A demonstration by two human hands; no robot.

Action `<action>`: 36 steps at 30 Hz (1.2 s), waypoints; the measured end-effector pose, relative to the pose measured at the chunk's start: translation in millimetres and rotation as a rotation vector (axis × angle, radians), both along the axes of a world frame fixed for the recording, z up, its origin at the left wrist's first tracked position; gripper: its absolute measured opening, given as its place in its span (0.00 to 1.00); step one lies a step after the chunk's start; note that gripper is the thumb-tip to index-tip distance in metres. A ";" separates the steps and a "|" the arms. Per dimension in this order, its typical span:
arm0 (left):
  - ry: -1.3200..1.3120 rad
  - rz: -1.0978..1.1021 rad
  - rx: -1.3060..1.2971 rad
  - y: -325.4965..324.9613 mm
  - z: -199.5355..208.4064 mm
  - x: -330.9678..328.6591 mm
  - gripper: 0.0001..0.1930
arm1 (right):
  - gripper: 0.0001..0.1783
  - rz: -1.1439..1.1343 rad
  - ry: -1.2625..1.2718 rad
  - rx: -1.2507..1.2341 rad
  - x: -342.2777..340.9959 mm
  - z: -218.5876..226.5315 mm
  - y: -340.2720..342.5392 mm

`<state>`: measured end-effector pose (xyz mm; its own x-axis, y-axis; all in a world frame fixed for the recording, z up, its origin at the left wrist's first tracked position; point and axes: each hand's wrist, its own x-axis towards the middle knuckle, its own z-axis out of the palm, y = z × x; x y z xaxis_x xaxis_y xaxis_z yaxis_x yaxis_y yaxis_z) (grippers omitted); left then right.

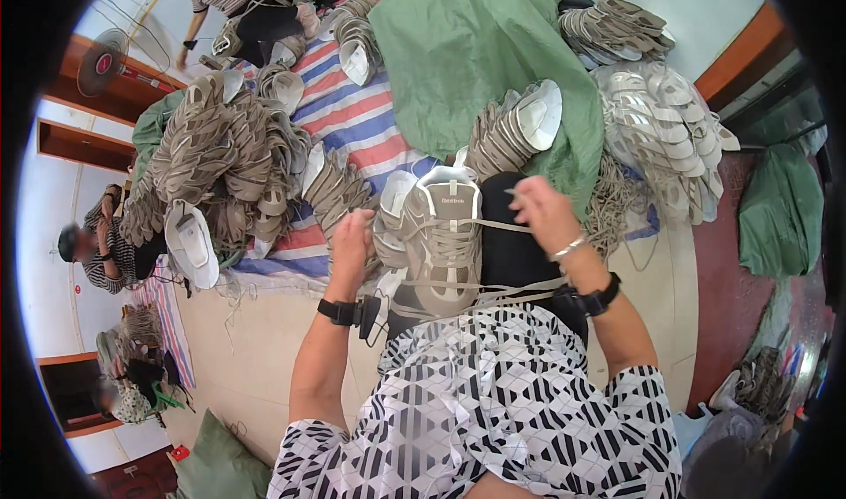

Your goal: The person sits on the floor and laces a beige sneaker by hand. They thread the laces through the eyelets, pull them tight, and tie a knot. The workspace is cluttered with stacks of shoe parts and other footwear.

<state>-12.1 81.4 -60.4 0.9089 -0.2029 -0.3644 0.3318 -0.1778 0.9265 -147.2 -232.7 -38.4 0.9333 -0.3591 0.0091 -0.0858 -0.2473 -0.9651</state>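
Note:
A taupe shoe upper point(452, 258) with white lining and criss-crossed laces rests on my lap, its tongue end facing away from me. To its left my left hand point(352, 237) is closed in a pinch at a shoelace point(397, 225) that leads to the upper's eyelets. On the other side my right hand point(545, 217) pinches the lace too, raised above my dark-trousered leg. More loose lace trails across the lower part of the upper toward my right wrist. What lies inside the fingers is mostly hidden.
Stacked taupe uppers point(518, 133) lie just beyond my lap, with a large heap point(211, 164) at the left. A green sheet point(458, 50) and striped sheet point(361, 120) cover the floor ahead. Plastic-wrapped uppers point(661, 133) stand right. Other people sit at far left.

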 end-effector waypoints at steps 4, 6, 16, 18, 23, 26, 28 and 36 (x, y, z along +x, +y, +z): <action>-0.062 -0.197 0.029 1.2 0.1 -8.3 0.12 | 0.05 0.193 0.035 -0.561 16.5 -23.2 32.9; -0.441 -0.337 0.332 4.4 -7.3 -13.6 0.12 | 0.05 0.234 0.088 -0.567 9.2 -20.3 40.4; -0.421 -0.293 0.146 -48.8 23.5 -39.7 0.10 | 0.07 0.277 0.188 -0.639 13.6 -16.2 37.6; -0.410 -0.325 0.200 -45.2 22.9 -45.0 0.10 | 0.05 0.312 0.081 -0.754 9.5 -16.8 39.9; -0.371 -0.328 0.175 -36.2 11.7 -45.8 0.11 | 0.06 0.363 0.091 -0.841 14.8 -11.6 42.1; -0.365 -0.300 0.165 -40.8 11.0 -38.5 0.11 | 0.05 0.464 0.221 -0.820 27.2 -18.3 33.7; -0.324 -0.280 0.158 -44.8 14.3 -37.2 0.10 | 0.04 0.456 0.218 -0.835 28.9 -8.7 38.0; -0.281 -0.363 0.130 -45.5 18.8 -36.1 0.10 | 0.06 0.376 0.042 -0.340 13.9 -22.8 33.4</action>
<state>-48.2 35.8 -41.7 0.8546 -0.4946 -0.1578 -0.0339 -0.3565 0.9337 -133.3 -199.3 -61.2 0.9995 0.0190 0.0268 0.0329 -0.5680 -0.8224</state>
